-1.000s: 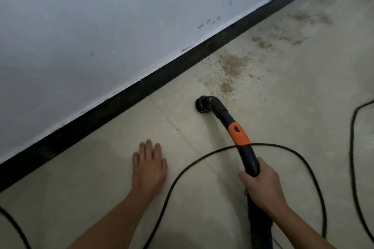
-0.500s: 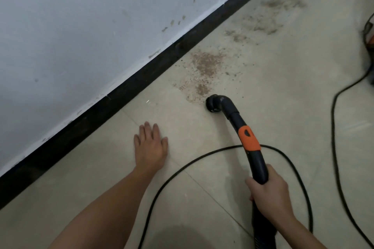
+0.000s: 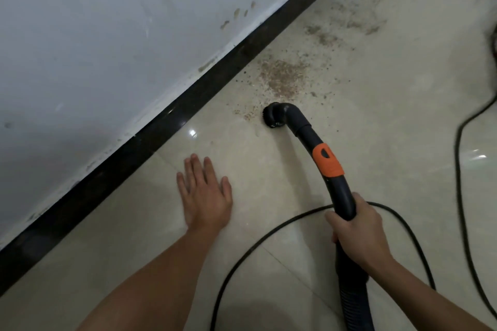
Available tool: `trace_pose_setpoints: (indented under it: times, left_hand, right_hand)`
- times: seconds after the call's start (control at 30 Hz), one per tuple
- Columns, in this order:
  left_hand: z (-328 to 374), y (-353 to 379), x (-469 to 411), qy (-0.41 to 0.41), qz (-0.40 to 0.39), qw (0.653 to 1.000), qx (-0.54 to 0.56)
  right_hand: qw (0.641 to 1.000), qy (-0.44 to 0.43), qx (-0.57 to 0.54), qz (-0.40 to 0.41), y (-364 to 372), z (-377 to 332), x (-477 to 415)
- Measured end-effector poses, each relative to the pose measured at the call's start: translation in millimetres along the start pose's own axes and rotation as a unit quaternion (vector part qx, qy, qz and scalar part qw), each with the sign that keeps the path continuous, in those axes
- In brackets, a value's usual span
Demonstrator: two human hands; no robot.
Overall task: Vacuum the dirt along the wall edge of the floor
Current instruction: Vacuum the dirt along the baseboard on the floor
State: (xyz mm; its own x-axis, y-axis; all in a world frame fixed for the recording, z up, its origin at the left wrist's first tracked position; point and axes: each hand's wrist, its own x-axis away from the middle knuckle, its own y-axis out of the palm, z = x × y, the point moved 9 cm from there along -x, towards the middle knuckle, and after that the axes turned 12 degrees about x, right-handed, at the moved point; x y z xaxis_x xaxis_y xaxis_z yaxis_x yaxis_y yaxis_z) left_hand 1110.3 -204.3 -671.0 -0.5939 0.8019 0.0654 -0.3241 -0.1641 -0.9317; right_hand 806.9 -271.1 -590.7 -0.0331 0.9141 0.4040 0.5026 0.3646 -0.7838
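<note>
Right hand (image 3: 357, 234): grip closed around black vacuum wand (image 3: 343, 196), between orange collar (image 3: 326, 160) and ribbed hose (image 3: 352, 303). Left hand (image 3: 207, 196): grip open, fingers straight, palm flat on tile floor (image 3: 376, 129), holding nothing. Round brush nozzle (image 3: 271, 117) down on floor at near edge of brown dirt patch (image 3: 282, 75), near black skirting (image 3: 161, 126) but apart from it. More dirt farther along wall (image 3: 107, 35) edge. Black cord (image 3: 269, 234) loops across floor between forearms.

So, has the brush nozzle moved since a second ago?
Yes. The brush nozzle has advanced along the baseboard and now sits at the near edge of the dirt patch.
</note>
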Motion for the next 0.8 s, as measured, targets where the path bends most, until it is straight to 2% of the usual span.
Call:
trace_pose_setpoints:
  times: [0.23,0.67,0.8]
  left_hand:
    - [0.1,0.5,-2.0,-0.003,-0.015,1.000,0.006]
    - [0.2,-0.5,-3.4,-0.004,-0.007,1.000,0.017]
    - [0.1,1.1,-2.9,-0.003,-0.007,1.000,0.013]
  right_hand:
    - [0.998,-0.024,-0.002,-0.055,3.2,-35.8,-15.2]
    - [0.993,-0.073,-0.012,-0.088,44.4,-100.1,-47.0]
    - [0.992,-0.079,-0.010,-0.101,39.8,-95.8,-49.4]
